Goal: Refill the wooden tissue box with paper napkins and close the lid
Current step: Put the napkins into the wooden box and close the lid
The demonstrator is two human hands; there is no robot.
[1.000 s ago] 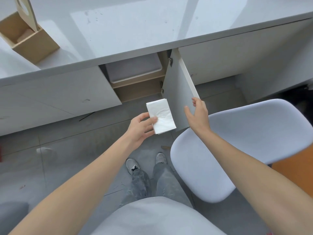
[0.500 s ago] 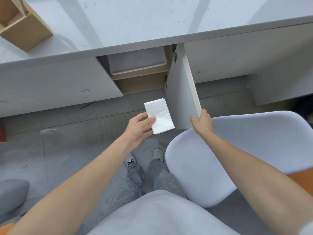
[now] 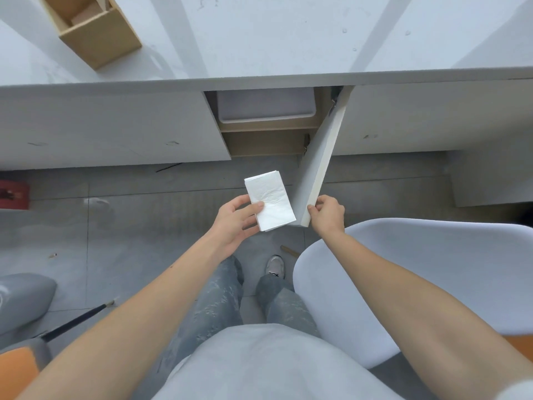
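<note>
A stack of paper napkins (image 3: pixel 269 199) is pinched in the left hand (image 3: pixel 235 223). The cabinet door (image 3: pixel 320 168) edge is gripped by the right hand (image 3: pixel 328 213). At the worktop's (image 3: pixel 259 39) far-left corner the wooden tissue box (image 3: pixel 95 33) stands open, seemingly empty; a grey bin (image 3: pixel 264 106) sits in the cabinet.

The cabinet door (image 3: pixel 320 168) stands ajar at centre frame, its free edge pinched by the right hand (image 3: pixel 328 213), narrowing the opening where a grey bin (image 3: pixel 264 106) fills the shelf. A white chair (image 3: pixel 418 278) crowds the lower right. The desk (image 3: pixel 288 33) lies bare across the top (only the wooden tissue box (image 3: pixel 92 33), lid off, sits upper left). Floor at left is open.
</note>
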